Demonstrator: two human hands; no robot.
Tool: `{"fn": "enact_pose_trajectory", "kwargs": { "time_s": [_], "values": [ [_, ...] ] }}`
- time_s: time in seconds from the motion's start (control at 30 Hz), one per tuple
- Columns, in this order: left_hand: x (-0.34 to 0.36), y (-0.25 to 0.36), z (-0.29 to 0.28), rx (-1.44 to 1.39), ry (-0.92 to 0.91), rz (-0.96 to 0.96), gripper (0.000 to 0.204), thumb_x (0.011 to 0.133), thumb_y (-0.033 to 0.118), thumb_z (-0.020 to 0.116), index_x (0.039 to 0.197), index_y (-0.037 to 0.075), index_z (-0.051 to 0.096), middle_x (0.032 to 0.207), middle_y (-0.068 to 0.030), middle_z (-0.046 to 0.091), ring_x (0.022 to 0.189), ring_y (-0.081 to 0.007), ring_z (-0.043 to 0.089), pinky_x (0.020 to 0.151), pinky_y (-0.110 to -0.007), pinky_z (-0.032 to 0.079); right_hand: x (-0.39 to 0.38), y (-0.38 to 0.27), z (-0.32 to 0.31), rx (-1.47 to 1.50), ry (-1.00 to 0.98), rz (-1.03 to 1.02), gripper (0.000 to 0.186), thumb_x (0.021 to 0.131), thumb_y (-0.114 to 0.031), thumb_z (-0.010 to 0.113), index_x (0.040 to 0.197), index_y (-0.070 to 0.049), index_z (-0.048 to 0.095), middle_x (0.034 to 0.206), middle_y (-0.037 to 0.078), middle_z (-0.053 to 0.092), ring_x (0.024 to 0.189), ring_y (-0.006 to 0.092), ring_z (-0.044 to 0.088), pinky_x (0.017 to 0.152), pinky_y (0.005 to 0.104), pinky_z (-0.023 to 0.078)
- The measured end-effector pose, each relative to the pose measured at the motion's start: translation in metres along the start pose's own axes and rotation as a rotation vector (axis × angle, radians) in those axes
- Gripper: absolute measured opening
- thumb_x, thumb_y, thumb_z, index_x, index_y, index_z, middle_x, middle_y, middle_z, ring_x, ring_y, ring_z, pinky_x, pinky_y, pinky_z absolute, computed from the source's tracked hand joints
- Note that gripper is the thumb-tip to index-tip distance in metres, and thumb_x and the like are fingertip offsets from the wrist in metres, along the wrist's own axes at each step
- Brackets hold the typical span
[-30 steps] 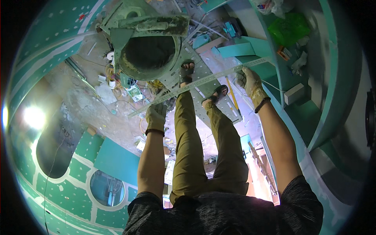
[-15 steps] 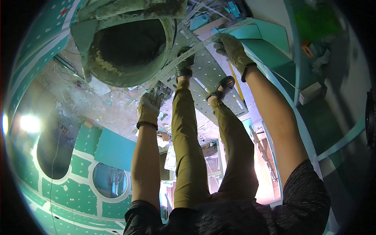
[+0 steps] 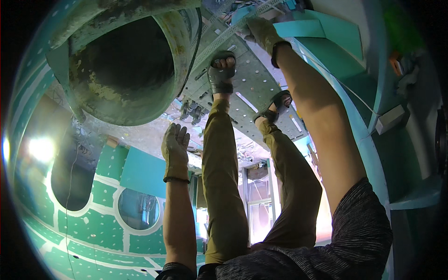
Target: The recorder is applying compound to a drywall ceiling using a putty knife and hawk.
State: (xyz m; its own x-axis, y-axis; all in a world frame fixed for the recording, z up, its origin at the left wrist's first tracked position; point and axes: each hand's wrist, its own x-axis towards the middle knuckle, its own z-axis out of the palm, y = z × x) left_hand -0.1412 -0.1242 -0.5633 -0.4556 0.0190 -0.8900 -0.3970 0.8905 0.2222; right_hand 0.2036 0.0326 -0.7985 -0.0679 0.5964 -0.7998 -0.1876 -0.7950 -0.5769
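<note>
Green plasterboard walls (image 3: 88, 205) with pale filled seams curve through the lower left of the frame, broken by a round window (image 3: 138, 208) and lit by a glaring lamp (image 3: 41, 148). Near the top centre, a long, straight perforated strip (image 3: 228, 32), pale and thin, slants down toward the left, its lower end hard to follow. The gloved right hand (image 3: 263, 35) is closed around it. The gloved left hand (image 3: 176, 142), which was on the strip a second ago, has let go and now sits left of centre, palm and fingers opened out, holding nothing and well apart from it; the right hand alone therefore controls the strip, which has shifted upward in the frame. Just beside it, filling the upper left, is a round tub (image 3: 179, 56), its rim crusted and its dark hollow flaked with dried residue. Beneath the strip lies a grey, hole-punched platform (image 3: 256, 77), smooth and flat, bearing two dark open-toed sandals (image 3: 220, 79). Farther right, matt teal boards (image 3: 298, 29) lean in overlapping flat sheets.
</note>
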Motion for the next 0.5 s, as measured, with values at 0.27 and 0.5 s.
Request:
{"fn": "enact_pose_trajectory", "kwargs": {
  "time_s": [0.27, 0.5],
  "values": [
    [-0.020, 0.010, -0.005, 0.171, 0.014, 0.117, 0.058, 0.103, 0.029, 0.054, 0.149, -0.004, 0.040, 0.149, -0.0220, 0.048, 0.132, -0.0354, 0.054, 0.110, -0.045, 0.045, 0.076, 0.038, 0.003, -1.367, -0.096, -0.475, 0.024, 0.092, -0.017, 0.069, 0.110, -0.001, 0.070, 0.100, 0.012, 0.076, 0.093, 0.0224, 0.074, 0.086, 0.0344, 0.061],
    [-0.035, 0.031, -0.019, 0.169, 0.094, 0.203, 0.057, 0.103, 0.028, 0.055, 0.149, -0.004, 0.041, 0.148, -0.0230, 0.048, 0.133, -0.0358, 0.053, 0.110, -0.046, 0.044, 0.066, 0.052, 0.043, 0.261, 0.070, 0.205, 0.021, 0.098, -0.030, 0.059, 0.102, -0.011, 0.067, 0.098, 0.005, 0.072, 0.088, 0.0160, 0.072, 0.073, 0.0313, 0.059]
  ]
}}
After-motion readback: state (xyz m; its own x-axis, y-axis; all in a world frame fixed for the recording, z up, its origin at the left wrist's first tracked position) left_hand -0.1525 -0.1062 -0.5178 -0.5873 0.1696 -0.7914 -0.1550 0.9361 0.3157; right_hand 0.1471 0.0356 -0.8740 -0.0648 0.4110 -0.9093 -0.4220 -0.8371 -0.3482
